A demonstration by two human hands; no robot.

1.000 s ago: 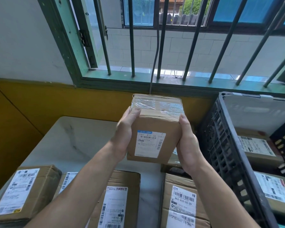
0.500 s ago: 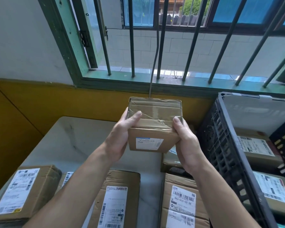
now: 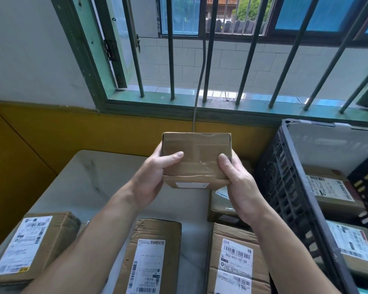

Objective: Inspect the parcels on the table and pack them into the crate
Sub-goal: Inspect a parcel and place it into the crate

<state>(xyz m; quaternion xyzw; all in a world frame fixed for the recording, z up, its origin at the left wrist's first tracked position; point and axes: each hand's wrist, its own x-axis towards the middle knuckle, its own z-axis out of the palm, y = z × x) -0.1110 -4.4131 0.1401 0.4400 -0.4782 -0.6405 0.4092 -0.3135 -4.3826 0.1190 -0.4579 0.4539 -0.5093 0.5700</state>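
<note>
A small taped cardboard parcel hangs above the grey table, held between both hands. Its taped face points up at me and its white label shows only as a thin strip on the near edge. My left hand grips its left side with the thumb on top. My right hand grips the right side, thumb also on top. The black plastic crate stands at the right, with labelled parcels inside it.
Three labelled parcels lie along the table's near edge: left, middle, right. Another small parcel sits under my right hand. A yellow wall and a barred green window close off the far side.
The parcel has tipped forward in my hands. Its label face went from facing me to pointing down, and the taped face came up. My thumbs shifted onto the top.
</note>
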